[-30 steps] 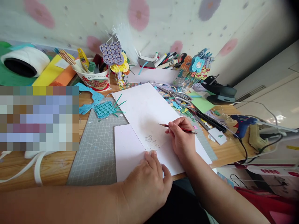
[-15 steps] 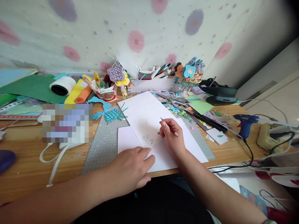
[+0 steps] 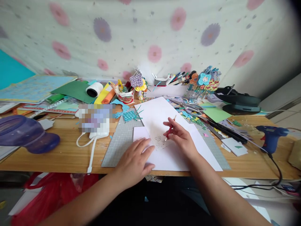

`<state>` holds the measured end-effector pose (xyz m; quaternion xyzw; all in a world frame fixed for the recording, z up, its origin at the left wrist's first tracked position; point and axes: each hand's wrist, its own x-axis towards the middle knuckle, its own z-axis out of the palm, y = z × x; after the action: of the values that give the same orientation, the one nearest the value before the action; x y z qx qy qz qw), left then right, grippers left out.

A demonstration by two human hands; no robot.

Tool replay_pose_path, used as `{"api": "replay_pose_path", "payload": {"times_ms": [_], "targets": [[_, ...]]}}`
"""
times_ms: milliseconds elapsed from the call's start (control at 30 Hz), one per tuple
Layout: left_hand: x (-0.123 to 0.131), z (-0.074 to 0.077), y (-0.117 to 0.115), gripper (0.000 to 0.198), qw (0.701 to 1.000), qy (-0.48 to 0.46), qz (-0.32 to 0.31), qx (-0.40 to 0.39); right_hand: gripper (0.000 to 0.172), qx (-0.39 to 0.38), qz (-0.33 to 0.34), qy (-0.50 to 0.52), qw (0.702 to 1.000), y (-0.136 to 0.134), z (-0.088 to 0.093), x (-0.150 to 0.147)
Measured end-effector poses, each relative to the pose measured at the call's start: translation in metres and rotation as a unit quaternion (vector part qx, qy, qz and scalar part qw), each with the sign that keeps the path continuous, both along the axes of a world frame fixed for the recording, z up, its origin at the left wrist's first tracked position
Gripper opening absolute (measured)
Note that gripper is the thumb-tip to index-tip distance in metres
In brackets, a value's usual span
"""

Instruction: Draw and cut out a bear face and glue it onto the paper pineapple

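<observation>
A slim red pencil is held between the fingers of my right hand. Its sharpened end points up and its pale blunt end points down, close to a small pencil drawing of a round-eared bear-like figure. That drawing is at the near corner of a white sheet, which lies askew over another white sheet. My left hand rests on the paper left of the drawing, fingers stretched out and holding nothing. Beneath the sheets is a grey cutting mat.
Scissors and coloured paper scraps lie behind the sheets on the right. A blue glue gun with a cable stands farther right. On the left are a purple visor and a teal paper pineapple shape. A tub holds craft tools.
My right hand has turned the pencil over, so its blunt end now faces the drawing. My left hand has spread flatter on the paper. The camera view has shifted left.
</observation>
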<state>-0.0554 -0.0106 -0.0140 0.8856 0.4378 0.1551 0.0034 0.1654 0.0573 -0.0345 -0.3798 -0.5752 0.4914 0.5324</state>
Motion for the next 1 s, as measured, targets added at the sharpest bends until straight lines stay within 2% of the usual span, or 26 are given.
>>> {"api": "replay_pose_path", "payload": {"times_ms": [67, 133, 233, 333, 367, 433, 533, 600, 633, 733, 800, 900, 1000], "targets": [[0.002, -0.006, -0.005, 0.049, 1.0, 0.013, 0.009, -0.007, 0.044, -0.014, -0.017, 0.008, 1.0, 0.001, 0.0, -0.001], [0.002, -0.011, -0.007, 0.053, 1.0, 0.017, 0.011, -0.016, 0.034, -0.02, -0.033, 0.016, 0.999, 0.002, 0.002, 0.0], [0.001, -0.017, -0.007, 0.059, 0.999, 0.027, 0.007, -0.016, 0.028, -0.014, -0.052, 0.01, 0.998, 0.0, 0.003, 0.005], [0.001, -0.021, -0.006, 0.06, 0.999, 0.032, -0.001, 0.002, 0.025, 0.008, -0.079, -0.065, 0.995, -0.005, 0.002, 0.013], [0.002, -0.022, -0.005, 0.059, 1.0, 0.028, -0.005, 0.006, 0.03, 0.022, -0.083, -0.094, 0.992, -0.008, 0.001, 0.015], [0.004, -0.022, -0.005, 0.057, 1.0, 0.024, -0.014, 0.005, 0.049, 0.055, -0.085, -0.135, 0.986, -0.014, 0.0, 0.017], [0.008, -0.023, -0.005, 0.055, 1.0, 0.019, -0.023, -0.004, 0.078, 0.084, -0.096, -0.144, 0.981, -0.021, 0.003, 0.016], [0.009, -0.023, -0.005, 0.056, 1.0, 0.015, -0.026, -0.008, 0.08, 0.084, -0.112, -0.133, 0.981, -0.022, 0.006, 0.014], [0.009, -0.023, -0.005, 0.058, 0.999, 0.014, -0.027, -0.01, 0.074, 0.081, -0.119, -0.136, 0.98, -0.021, 0.007, 0.013], [0.009, -0.023, -0.004, 0.073, 0.999, 0.014, -0.031, -0.024, 0.028, 0.078, -0.133, -0.192, 0.969, -0.018, 0.005, 0.012], [0.008, -0.023, -0.004, 0.081, 0.999, 0.017, -0.032, -0.032, 0.009, 0.084, -0.144, -0.246, 0.955, -0.018, 0.003, 0.01], [0.009, -0.024, -0.004, 0.079, 0.999, 0.028, -0.032, -0.032, 0.005, 0.112, -0.157, -0.323, 0.927, -0.023, 0.003, 0.004], [0.011, -0.025, -0.004, 0.073, 0.998, 0.042, -0.033, -0.024, 0.008, 0.151, -0.123, -0.373, 0.907, -0.028, 0.007, -0.003]]}}
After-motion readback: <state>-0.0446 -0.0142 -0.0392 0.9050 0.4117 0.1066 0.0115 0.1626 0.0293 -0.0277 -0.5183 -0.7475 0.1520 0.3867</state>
